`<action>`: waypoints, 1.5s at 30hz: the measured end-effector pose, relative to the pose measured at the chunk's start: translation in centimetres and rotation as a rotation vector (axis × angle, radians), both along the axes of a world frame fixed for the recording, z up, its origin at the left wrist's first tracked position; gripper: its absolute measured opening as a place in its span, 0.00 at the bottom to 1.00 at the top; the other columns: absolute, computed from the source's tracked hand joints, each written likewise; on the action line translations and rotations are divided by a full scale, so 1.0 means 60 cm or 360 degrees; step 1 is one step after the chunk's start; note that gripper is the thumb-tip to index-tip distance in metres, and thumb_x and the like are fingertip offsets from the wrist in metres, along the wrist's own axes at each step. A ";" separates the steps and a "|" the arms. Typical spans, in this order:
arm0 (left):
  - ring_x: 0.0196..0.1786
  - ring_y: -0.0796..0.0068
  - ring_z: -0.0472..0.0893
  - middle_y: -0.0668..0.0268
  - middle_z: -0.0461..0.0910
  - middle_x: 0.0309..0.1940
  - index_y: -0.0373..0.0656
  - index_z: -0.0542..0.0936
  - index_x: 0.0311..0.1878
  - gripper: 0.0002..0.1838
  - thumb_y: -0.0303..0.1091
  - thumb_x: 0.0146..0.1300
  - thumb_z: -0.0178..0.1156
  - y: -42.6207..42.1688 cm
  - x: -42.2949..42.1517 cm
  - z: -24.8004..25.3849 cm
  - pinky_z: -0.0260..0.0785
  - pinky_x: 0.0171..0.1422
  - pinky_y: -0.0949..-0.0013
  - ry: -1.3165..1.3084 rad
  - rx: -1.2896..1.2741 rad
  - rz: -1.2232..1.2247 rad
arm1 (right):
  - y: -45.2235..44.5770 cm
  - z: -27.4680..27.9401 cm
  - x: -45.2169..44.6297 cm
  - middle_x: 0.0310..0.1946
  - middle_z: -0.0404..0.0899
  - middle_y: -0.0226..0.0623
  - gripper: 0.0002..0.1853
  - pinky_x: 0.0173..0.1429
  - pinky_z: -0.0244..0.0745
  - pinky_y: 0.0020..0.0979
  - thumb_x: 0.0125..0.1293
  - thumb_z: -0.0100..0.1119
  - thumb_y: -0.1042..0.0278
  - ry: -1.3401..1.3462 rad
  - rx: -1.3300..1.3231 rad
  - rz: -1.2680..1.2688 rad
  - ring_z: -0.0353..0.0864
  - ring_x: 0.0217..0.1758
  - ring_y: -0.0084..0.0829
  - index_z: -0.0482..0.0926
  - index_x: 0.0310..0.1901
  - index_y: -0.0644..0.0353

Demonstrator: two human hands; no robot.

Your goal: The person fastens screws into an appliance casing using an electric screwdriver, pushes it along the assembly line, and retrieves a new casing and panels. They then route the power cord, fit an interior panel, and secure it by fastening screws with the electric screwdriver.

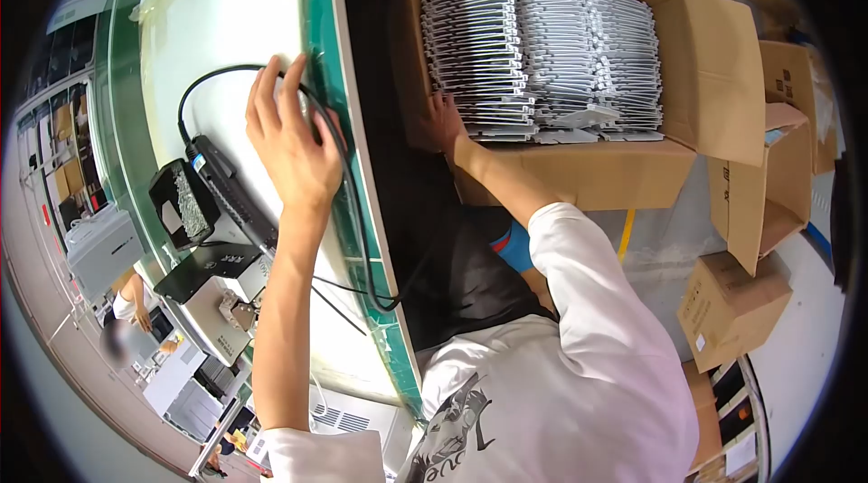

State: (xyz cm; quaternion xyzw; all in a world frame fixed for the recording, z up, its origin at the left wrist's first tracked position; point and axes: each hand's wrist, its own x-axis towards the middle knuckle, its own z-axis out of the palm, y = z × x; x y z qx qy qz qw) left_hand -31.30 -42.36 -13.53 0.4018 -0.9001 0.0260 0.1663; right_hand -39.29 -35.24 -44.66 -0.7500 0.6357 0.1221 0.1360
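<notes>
Lying beside right grip (445, 127) — white parts (561, 53)

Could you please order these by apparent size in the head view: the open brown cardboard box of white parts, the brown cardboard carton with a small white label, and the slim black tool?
1. Open box
2. Labelled carton
3. Black tool

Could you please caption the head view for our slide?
Left hand at a cable over the bench, right hand at a box of white parts.
</notes>
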 end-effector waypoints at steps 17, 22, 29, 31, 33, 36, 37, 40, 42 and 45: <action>0.67 0.55 0.64 0.60 0.66 0.65 0.50 0.72 0.63 0.31 0.21 0.53 0.56 -0.003 0.009 -0.008 0.55 0.70 0.53 0.0088 0.0008 0.0043 | 0.115 0.000 -0.139 0.66 0.63 0.42 0.36 0.73 0.53 0.40 0.59 0.57 0.64 0.0268 -0.0131 -0.0023 0.58 0.71 0.38 0.60 0.69 0.65; 0.67 0.55 0.64 0.61 0.67 0.64 0.51 0.72 0.63 0.30 0.22 0.53 0.56 -0.003 0.011 -0.009 0.55 0.70 0.53 0.0117 0.0015 0.0052 | 0.120 -0.035 -0.135 0.59 0.69 0.43 0.36 0.69 0.58 0.37 0.56 0.57 0.62 0.0293 -0.0404 0.0079 0.65 0.64 0.39 0.62 0.67 0.67; 0.66 0.55 0.65 0.59 0.69 0.61 0.49 0.75 0.59 0.26 0.26 0.52 0.56 -0.006 0.012 -0.015 0.58 0.67 0.53 0.0177 -0.0043 0.0040 | 0.063 0.009 -0.113 0.54 0.74 0.37 0.30 0.64 0.60 0.35 0.57 0.59 0.63 0.0211 0.0425 -0.0182 0.67 0.62 0.36 0.68 0.63 0.60; 0.66 0.55 0.65 0.59 0.69 0.61 0.49 0.75 0.58 0.26 0.26 0.52 0.56 -0.008 0.013 -0.015 0.58 0.67 0.53 0.0177 -0.0048 0.0040 | 0.065 -0.034 -0.094 0.53 0.75 0.37 0.31 0.63 0.60 0.35 0.55 0.61 0.61 0.0311 0.0334 -0.0079 0.67 0.62 0.36 0.69 0.62 0.59; 0.66 0.55 0.66 0.58 0.70 0.61 0.50 0.76 0.58 0.26 0.27 0.52 0.56 -0.008 0.013 -0.015 0.58 0.67 0.53 0.0191 -0.0040 0.0042 | 0.074 -0.050 -0.103 0.56 0.73 0.41 0.36 0.67 0.58 0.40 0.47 0.66 0.59 0.0166 0.0251 -0.0110 0.66 0.63 0.38 0.70 0.61 0.62; 0.65 0.55 0.66 0.58 0.70 0.61 0.50 0.76 0.58 0.26 0.27 0.52 0.56 -0.009 0.014 -0.019 0.58 0.67 0.52 0.0201 -0.0056 0.0042 | 0.092 -0.043 -0.120 0.56 0.72 0.42 0.35 0.64 0.61 0.42 0.47 0.64 0.61 0.0020 0.0125 -0.0115 0.68 0.62 0.40 0.71 0.60 0.62; 0.65 0.54 0.66 0.58 0.70 0.61 0.50 0.76 0.57 0.26 0.27 0.52 0.56 -0.011 0.014 -0.019 0.58 0.66 0.52 0.0207 -0.0060 0.0038 | 0.089 -0.049 -0.120 0.55 0.72 0.42 0.34 0.64 0.62 0.41 0.47 0.64 0.61 0.0019 0.0142 -0.0132 0.68 0.61 0.40 0.71 0.59 0.62; 0.65 0.54 0.66 0.58 0.70 0.61 0.50 0.76 0.57 0.26 0.27 0.51 0.57 -0.009 0.014 -0.020 0.59 0.66 0.52 0.0213 -0.0064 0.0041 | 0.072 -0.057 -0.129 0.49 0.75 0.43 0.28 0.59 0.67 0.39 0.45 0.64 0.64 -0.0063 0.0199 -0.0181 0.73 0.56 0.41 0.76 0.52 0.63; 0.65 0.54 0.66 0.59 0.70 0.60 0.49 0.76 0.57 0.25 0.27 0.51 0.57 -0.011 0.014 -0.021 0.59 0.66 0.53 0.0224 -0.0049 0.0042 | 0.070 -0.051 -0.133 0.49 0.74 0.41 0.28 0.60 0.66 0.37 0.47 0.66 0.62 -0.0083 0.0197 -0.0209 0.72 0.57 0.39 0.76 0.52 0.63; 0.65 0.54 0.66 0.59 0.70 0.60 0.49 0.76 0.56 0.25 0.27 0.51 0.57 -0.011 0.017 -0.020 0.59 0.65 0.53 0.0225 -0.0041 0.0047 | 0.082 -0.056 -0.126 0.50 0.72 0.43 0.29 0.62 0.63 0.37 0.48 0.66 0.64 -0.0012 0.0178 -0.0149 0.71 0.56 0.40 0.75 0.54 0.66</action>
